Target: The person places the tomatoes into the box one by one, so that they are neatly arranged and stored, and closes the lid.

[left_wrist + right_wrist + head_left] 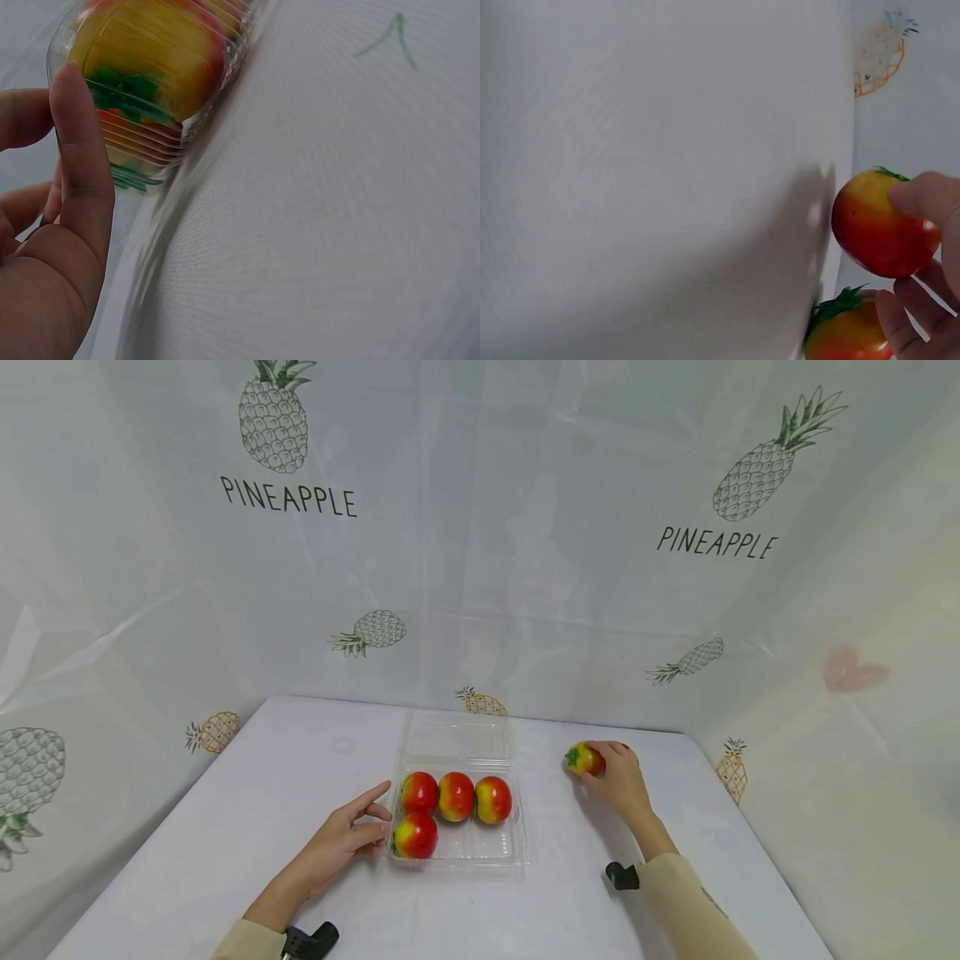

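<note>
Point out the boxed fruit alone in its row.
The near-left fruit: alone in the near row of the box; the other three line the far row.

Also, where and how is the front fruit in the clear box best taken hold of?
Grip the front fruit round its bulging sides, probably from above and the right: the box stands open and empty space lies to the right, while another fruit sits close behind.
</note>
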{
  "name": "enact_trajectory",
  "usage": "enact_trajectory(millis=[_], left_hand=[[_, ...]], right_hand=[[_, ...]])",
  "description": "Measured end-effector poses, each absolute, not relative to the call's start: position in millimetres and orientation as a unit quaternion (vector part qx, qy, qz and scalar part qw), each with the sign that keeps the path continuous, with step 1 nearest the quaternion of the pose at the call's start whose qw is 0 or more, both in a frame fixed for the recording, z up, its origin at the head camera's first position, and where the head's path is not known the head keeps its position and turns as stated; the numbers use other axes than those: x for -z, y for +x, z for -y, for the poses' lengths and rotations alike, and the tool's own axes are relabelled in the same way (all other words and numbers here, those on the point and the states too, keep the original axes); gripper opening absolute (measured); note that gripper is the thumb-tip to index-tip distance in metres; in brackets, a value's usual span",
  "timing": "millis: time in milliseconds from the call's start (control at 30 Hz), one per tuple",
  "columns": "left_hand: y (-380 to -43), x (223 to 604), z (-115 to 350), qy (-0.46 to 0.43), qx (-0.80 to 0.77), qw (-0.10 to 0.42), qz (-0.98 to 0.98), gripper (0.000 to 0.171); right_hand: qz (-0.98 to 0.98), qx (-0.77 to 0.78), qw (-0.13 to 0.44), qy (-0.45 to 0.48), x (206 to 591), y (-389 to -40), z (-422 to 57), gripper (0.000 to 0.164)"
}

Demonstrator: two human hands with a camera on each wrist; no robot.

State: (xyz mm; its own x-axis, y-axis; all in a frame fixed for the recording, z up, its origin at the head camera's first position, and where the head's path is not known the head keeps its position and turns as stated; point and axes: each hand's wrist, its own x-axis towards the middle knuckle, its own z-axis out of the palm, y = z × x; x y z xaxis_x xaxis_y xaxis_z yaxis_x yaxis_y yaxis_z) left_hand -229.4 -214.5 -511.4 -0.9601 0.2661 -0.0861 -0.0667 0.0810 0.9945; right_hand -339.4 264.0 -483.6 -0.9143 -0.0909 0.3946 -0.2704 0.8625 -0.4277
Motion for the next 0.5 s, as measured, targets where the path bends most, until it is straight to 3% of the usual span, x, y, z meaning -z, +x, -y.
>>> enact_trajectory(millis=[200, 500], left_hand=[[-230.3, 513.4, 214.5, 0.062, -0.675, 0.124, -0.725, 0.076], [-229.9, 511.2, 215.1, 0.07, -0.681, 0.126, -0.718, 0.076]], right_hand=[[0.934, -0.268, 0.205, 0.119, 473.7, -335.4, -255.7, 0.052], [0.916, -0.324, 0.183, 0.152, 444.5, -322.0, -234.2, 0.049]])
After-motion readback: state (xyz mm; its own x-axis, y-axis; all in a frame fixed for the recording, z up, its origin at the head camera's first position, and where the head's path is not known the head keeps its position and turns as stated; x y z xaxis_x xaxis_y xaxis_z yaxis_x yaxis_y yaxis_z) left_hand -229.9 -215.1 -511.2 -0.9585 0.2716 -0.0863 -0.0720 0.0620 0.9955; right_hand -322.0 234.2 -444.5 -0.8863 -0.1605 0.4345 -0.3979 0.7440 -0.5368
